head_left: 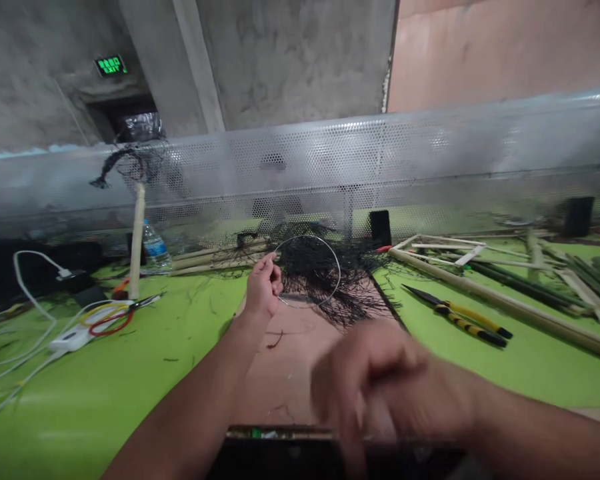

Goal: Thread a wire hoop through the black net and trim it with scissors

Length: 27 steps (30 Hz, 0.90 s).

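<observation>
On the green workbench [130,400], a tangle of black strands [315,277] spreads at twelve o'clock. At eleven o'clock, the left hand's [263,287] fingers pinch a thin wire hoop [339,272] over the strands; the right hand [375,393], at two o'clock, is too blurred to tell its grip.

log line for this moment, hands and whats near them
left hand: pinching thin wire hoop | right hand: blurred, above brown board | behind hoop: black strands | nearby: yellow-and-black pliers
</observation>
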{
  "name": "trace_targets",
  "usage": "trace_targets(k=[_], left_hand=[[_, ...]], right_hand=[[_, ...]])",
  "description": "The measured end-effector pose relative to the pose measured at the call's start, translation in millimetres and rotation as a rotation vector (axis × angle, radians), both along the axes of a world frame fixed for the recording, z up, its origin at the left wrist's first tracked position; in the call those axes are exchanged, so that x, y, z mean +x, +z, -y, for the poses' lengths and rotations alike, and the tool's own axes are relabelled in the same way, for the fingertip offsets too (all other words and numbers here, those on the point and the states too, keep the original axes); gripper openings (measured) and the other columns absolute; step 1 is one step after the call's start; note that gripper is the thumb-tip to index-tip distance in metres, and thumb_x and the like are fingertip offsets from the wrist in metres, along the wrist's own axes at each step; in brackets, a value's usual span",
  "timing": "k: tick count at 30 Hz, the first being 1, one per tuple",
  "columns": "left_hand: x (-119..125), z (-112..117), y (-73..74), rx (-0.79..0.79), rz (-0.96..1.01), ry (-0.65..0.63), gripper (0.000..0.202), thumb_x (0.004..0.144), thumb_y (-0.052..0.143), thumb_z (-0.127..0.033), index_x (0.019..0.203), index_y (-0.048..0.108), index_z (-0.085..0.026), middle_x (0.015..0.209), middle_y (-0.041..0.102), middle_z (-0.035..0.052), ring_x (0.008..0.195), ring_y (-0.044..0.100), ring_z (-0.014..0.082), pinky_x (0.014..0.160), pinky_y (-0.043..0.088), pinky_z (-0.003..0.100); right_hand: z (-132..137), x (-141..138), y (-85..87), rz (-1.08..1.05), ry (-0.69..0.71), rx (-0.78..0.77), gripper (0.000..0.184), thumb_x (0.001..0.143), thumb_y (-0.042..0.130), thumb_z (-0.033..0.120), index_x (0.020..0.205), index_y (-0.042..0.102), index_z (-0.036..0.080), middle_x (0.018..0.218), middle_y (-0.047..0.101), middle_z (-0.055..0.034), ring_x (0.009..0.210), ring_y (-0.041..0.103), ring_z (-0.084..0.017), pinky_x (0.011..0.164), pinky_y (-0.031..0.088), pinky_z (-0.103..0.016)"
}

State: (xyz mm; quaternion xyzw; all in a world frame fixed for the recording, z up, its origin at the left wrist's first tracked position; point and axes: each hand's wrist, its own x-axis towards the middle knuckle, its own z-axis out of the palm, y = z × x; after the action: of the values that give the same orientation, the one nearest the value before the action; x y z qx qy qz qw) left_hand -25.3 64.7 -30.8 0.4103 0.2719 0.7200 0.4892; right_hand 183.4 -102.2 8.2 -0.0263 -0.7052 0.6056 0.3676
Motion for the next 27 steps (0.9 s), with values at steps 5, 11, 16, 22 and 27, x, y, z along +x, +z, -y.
trace_targets(k=[5,11,16,22,27], left_hand=[[5.0,6.9,4.5,0.013,0.089,0.013,0.030,0.076,0.064,-0.029,0.103,0.056,-0.019,0.058,0.045,-0.0070,0.037,0.032,0.0019,0.035,0.022,0.015],[17.8,6.8,-3.8,-0.027,0.141,0.084,0.032,0.077,0.063,-0.033,0.105,0.055,-0.020,0.062,0.049,-0.0057,0.041,0.041,0.0030,0.039,0.031,0.015],[24.0,13.3,-3.1,-0.052,-0.073,0.017,0.036,0.077,0.061,-0.042,0.104,0.054,-0.018,0.068,0.058,-0.0009,0.053,0.053,0.0083,0.049,0.045,0.021],[15.2,32.4,18.8,0.061,-0.492,-0.108,0.042,0.082,0.054,-0.048,0.107,0.057,-0.014,0.055,0.047,-0.0047,0.040,0.040,0.0062,0.039,0.033,0.018],[18.8,38.0,19.3,0.137,-0.676,-0.049,0.035,0.083,0.052,-0.045,0.095,0.065,-0.014,0.049,0.041,-0.0052,0.040,0.032,0.0063,0.040,0.024,0.019]], right_hand=[[-115.8,16.7,-7.2,-0.185,-0.977,-0.049,0.023,0.082,0.061,0.039,0.098,0.062,0.023,0.079,0.058,0.0006,0.060,0.050,-0.009,0.054,0.044,-0.022],[-143.5,9.8,-52.7,0.006,-0.682,-0.311,0.041,0.081,0.059,0.044,0.117,0.050,0.025,0.100,0.062,-0.0044,0.074,0.059,-0.014,0.060,0.049,-0.027],[-143.2,12.3,-49.9,-0.063,-0.674,-0.283,0.032,0.083,0.056,0.040,0.108,0.053,0.019,0.062,0.060,0.0012,0.060,0.059,-0.014,0.062,0.049,-0.029],[-142.0,23.4,-40.6,-0.038,-0.717,-0.291,0.033,0.080,0.059,0.042,0.103,0.055,0.019,0.044,0.032,0.0111,0.035,0.026,-0.006,0.034,0.022,-0.018],[-132.5,13.8,-40.1,0.054,-0.735,-0.256,0.035,0.078,0.060,0.045,0.099,0.058,0.018,0.044,0.032,0.0100,0.037,0.024,-0.006,0.035,0.014,-0.018]])
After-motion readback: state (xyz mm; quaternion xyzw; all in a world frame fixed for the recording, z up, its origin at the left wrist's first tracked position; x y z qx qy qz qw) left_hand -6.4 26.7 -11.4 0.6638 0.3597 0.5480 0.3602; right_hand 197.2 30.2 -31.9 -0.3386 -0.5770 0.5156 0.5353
